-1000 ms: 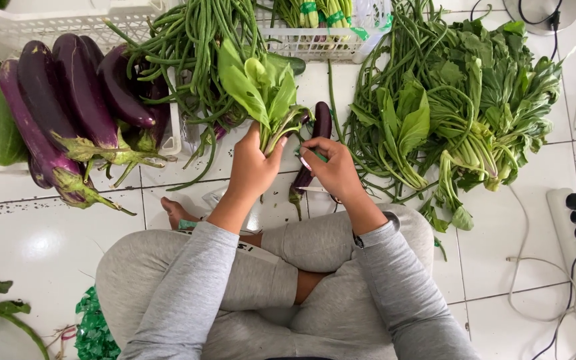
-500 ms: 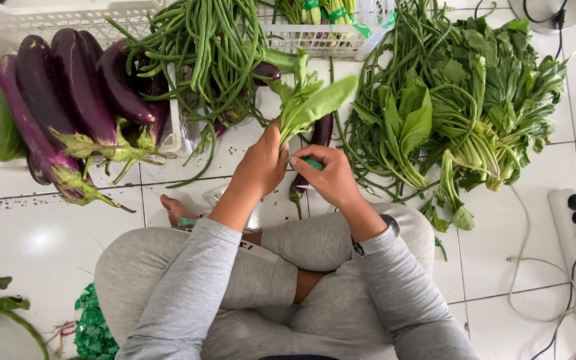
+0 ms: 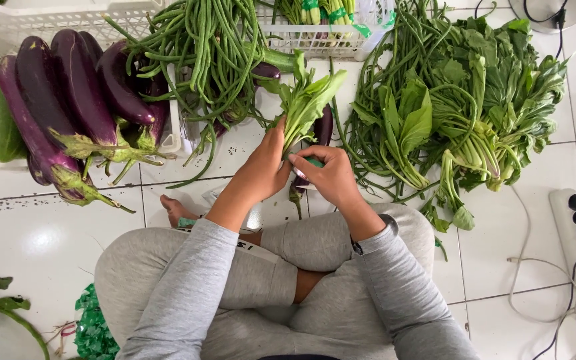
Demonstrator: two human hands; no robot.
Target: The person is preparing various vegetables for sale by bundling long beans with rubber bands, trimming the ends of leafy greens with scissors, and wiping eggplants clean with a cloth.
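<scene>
Risk: leafy bunch slips at frame centre; left hand fingers clasp stems, right hand fingers pinch green tie; loose wrap, leaves scatter onto floor.

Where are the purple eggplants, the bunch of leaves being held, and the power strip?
purple eggplants [image 3: 68, 87]: head view, on the skin of a middle eggplant.
bunch of leaves [image 3: 309, 100]: head view, on a broad leaf above the hands.
power strip [image 3: 563, 207]: head view, on its white casing.

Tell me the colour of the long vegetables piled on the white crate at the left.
Deep glossy purple, with green stem caps: the eggplants show best in the head view.
</scene>
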